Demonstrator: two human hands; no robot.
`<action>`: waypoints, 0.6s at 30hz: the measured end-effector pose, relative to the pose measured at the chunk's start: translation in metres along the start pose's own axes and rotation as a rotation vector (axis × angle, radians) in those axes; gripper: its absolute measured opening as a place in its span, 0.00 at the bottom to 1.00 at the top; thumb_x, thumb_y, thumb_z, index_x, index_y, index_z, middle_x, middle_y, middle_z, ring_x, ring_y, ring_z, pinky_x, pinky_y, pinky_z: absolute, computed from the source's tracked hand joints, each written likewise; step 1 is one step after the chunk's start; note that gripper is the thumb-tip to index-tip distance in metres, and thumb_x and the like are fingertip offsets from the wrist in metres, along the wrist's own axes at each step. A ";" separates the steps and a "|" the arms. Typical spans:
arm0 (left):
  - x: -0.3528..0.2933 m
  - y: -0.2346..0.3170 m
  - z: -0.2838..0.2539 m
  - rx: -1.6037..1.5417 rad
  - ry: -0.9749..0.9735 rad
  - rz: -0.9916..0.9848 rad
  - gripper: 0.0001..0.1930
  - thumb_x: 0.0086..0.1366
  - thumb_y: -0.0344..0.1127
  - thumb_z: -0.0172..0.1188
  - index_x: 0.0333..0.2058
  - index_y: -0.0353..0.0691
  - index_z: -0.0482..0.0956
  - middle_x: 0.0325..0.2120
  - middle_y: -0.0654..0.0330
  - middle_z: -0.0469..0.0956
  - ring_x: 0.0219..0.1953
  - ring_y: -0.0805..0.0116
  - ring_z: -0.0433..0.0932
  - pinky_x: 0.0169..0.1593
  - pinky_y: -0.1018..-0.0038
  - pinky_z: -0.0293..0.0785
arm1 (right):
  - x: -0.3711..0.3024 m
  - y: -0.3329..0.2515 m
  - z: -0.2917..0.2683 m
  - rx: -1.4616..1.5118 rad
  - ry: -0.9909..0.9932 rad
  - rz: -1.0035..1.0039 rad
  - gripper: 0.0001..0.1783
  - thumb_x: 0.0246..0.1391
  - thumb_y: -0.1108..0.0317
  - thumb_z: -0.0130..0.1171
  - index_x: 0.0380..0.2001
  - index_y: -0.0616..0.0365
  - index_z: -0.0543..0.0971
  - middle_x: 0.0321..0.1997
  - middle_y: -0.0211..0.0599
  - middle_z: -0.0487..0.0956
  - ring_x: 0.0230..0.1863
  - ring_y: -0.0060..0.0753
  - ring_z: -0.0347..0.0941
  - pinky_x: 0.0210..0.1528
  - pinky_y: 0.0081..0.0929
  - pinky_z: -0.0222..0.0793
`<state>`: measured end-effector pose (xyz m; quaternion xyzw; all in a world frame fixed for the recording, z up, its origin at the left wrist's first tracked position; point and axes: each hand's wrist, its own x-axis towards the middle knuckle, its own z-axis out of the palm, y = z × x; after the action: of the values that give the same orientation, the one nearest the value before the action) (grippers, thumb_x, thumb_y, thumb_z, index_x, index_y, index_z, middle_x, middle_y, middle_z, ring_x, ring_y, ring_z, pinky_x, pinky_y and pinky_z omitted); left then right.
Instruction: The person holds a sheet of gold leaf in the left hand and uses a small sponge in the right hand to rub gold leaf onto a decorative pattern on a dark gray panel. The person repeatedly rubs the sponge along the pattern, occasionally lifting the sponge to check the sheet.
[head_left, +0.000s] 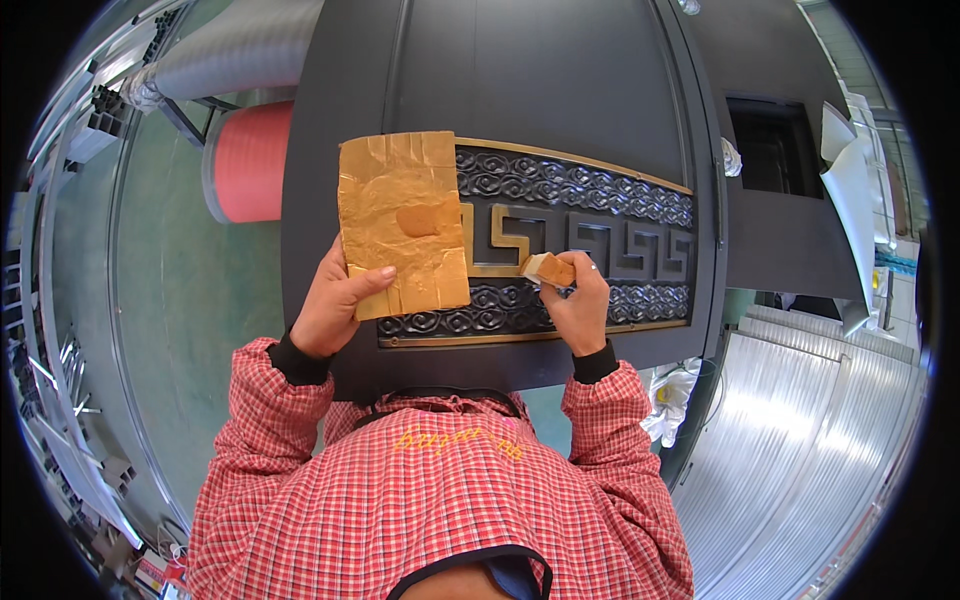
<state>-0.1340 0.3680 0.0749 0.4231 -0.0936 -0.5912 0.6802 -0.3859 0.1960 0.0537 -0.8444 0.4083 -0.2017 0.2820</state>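
Note:
My left hand (340,297) grips the lower left edge of a gold-coated flat board (400,180), thumb on top. A wet-looking orange-gold patch shows near the board's middle. Between the fingers of my right hand (583,305) is a small sponge block (550,269), pale at one end and gold-stained on the rest. Its pale end sits at the raised key-pattern band of a dark door panel (530,60). The pattern's left part (510,240) is gold; its right part (640,250) is dark. Scroll relief strips (580,180) run above and below, edged with thin gold lines.
A red roll (250,162) and a large grey wrapped roll (250,45) lie left of the door. Right of it are another dark panel with a rectangular opening (770,145), a curled white sheet (850,200) and a stack of shiny ribbed sheets (800,410).

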 end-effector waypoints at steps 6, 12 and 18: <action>-0.001 -0.002 0.003 -0.003 -0.015 -0.013 0.31 0.60 0.21 0.58 0.61 0.36 0.58 0.55 0.56 0.71 0.54 0.66 0.73 0.57 0.68 0.73 | 0.000 0.001 -0.008 -0.045 0.030 -0.018 0.17 0.37 0.78 0.63 0.35 0.58 0.74 0.34 0.40 0.77 0.36 0.46 0.75 0.38 0.33 0.71; 0.001 -0.013 0.016 -0.010 -0.047 -0.024 0.31 0.60 0.21 0.58 0.61 0.36 0.57 0.55 0.56 0.71 0.55 0.66 0.72 0.59 0.69 0.70 | 0.024 -0.054 -0.032 0.218 0.126 -0.064 0.17 0.40 0.79 0.65 0.37 0.58 0.74 0.33 0.39 0.78 0.35 0.37 0.77 0.39 0.27 0.71; 0.003 -0.021 0.025 0.007 -0.101 -0.079 0.30 0.60 0.21 0.59 0.60 0.36 0.59 0.54 0.57 0.72 0.55 0.68 0.72 0.58 0.69 0.70 | 0.043 -0.094 -0.032 0.087 -0.042 -0.334 0.19 0.33 0.80 0.65 0.34 0.57 0.74 0.35 0.37 0.77 0.38 0.43 0.74 0.41 0.34 0.70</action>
<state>-0.1645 0.3553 0.0750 0.3985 -0.1129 -0.6377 0.6495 -0.3252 0.1993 0.1425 -0.8916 0.2473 -0.2453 0.2892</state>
